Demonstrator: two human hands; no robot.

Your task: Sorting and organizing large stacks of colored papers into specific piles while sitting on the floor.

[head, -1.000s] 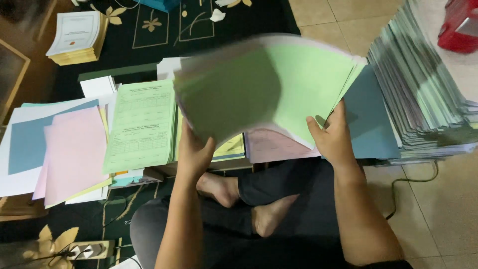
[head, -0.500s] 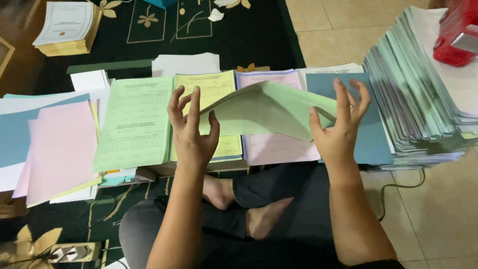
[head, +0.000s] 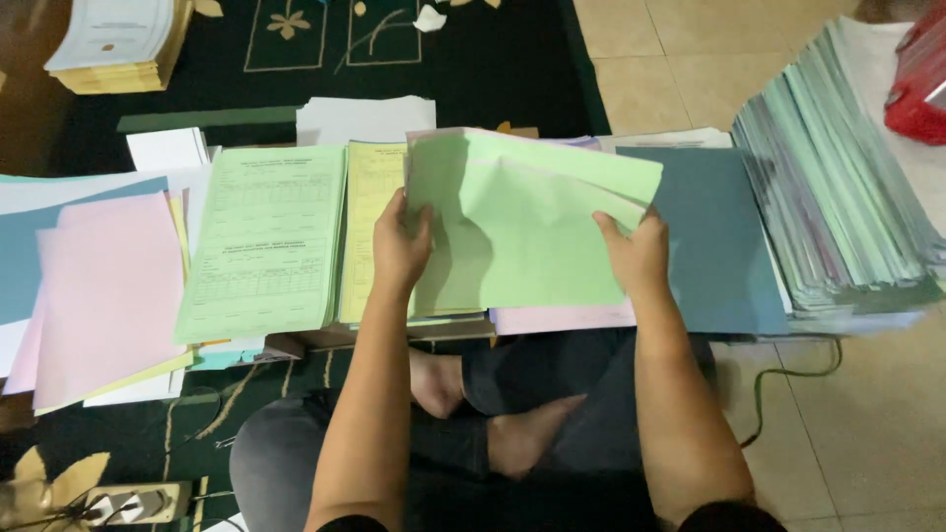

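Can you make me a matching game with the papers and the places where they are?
Things:
1. green sheets
2. pink pile
3. tall fanned stack
4. yellow-edged stack

Places:
A. top left, on the dark carpet
B. far right
C. held between the left hand and right hand
D. far left of the row

Pairs: 1-C, 2-D, 3-B, 4-A

Pale green sheets, slightly fanned, held flat above paper piles.
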